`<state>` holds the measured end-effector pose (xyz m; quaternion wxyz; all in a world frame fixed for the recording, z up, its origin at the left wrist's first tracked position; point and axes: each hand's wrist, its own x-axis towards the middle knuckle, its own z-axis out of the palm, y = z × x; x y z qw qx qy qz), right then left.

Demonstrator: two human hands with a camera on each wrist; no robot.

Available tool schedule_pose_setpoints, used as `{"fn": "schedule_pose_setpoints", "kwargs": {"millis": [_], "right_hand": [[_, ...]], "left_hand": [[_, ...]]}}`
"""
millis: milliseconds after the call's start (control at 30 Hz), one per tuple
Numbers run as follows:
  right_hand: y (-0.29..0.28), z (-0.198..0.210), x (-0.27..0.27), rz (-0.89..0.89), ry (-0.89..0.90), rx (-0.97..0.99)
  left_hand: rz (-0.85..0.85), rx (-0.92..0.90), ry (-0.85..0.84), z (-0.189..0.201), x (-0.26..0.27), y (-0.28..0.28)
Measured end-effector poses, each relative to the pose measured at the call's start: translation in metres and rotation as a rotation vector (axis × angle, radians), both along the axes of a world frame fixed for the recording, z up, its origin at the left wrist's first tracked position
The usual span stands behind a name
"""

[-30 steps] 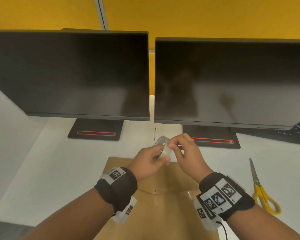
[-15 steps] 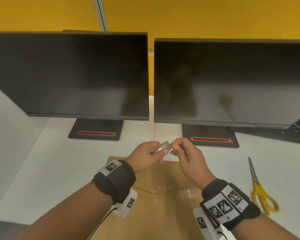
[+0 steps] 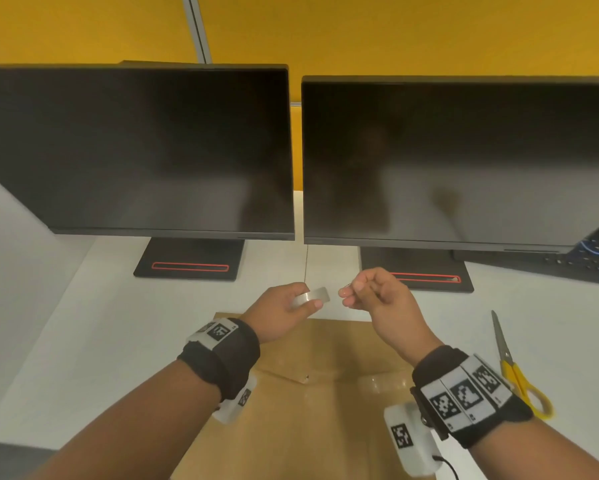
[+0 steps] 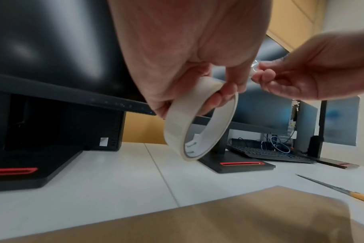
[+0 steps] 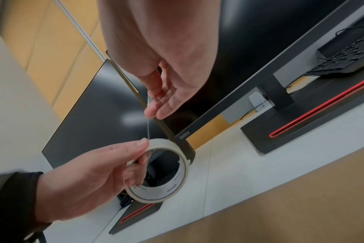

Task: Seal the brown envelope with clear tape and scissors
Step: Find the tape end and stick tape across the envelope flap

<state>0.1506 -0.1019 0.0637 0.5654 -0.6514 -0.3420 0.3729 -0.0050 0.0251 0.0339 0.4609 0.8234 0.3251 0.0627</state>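
Note:
A brown envelope [image 3: 312,403] lies flat on the white desk below my hands, flap side up; it also shows as brown envelope [image 4: 239,218] and brown envelope [image 5: 280,202]. My left hand [image 3: 284,306] grips a roll of clear tape [image 3: 313,296], seen clearly as the tape roll [image 4: 189,125] and tape roll [image 5: 168,171]. My right hand [image 3: 367,289] pinches the loose tape end [image 5: 149,105], and a thin strip [image 5: 148,128] stretches from it to the roll. Yellow-handled scissors [image 3: 512,368] lie on the desk to the right.
Two dark monitors [image 3: 135,150] [image 3: 464,161] stand on black bases [image 3: 190,259] just behind my hands. A black keyboard [image 3: 568,265] sits at the back right. A white partition wall [image 3: 21,258] borders the desk on the left.
My hands have moved apart: the right hand drew the tape end rightward off the roll, while the left hand turned the roll edge-on and shifted slightly left.

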Motion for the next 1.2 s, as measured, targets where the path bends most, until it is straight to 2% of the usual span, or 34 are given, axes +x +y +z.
{"fn": "schedule_pose_setpoints", "kwargs": {"millis": [133, 267, 433, 533, 700, 800, 900, 967, 1100, 1200], "right_hand": [[-0.003, 0.000, -0.002, -0.025, -0.011, 0.013], [-0.005, -0.003, -0.005, -0.031, -0.043, 0.027], [-0.008, -0.002, 0.012, -0.120, 0.238, -0.030], [-0.010, -0.005, 0.019, -0.128, 0.243, -0.053], [-0.011, -0.013, 0.017, -0.169, 0.075, -0.065], [-0.013, -0.016, 0.015, -0.193, 0.040, -0.059], [-0.016, -0.016, 0.017, -0.204, 0.027, -0.066], [-0.019, -0.016, 0.026, -0.236, 0.045, -0.093], [-0.029, -0.021, 0.047, -0.252, 0.111, -0.175], [-0.034, -0.022, 0.049, -0.251, 0.100, -0.191]], "left_hand": [[0.042, 0.061, 0.022, 0.002, 0.004, 0.000], [0.085, 0.027, 0.049, 0.004, 0.006, 0.001], [-0.027, -0.206, -0.024, 0.002, -0.002, 0.005], [-0.056, -0.280, -0.070, 0.004, -0.008, 0.007], [-0.041, -0.011, 0.083, 0.007, -0.002, 0.006], [-0.035, 0.147, 0.227, 0.007, 0.002, 0.009], [-0.010, 0.221, 0.277, 0.012, 0.005, 0.008], [-0.009, 0.149, 0.239, 0.014, 0.004, 0.007], [-0.098, -0.148, 0.122, 0.013, -0.009, 0.009], [-0.107, -0.146, 0.090, 0.010, -0.012, 0.007]]}}
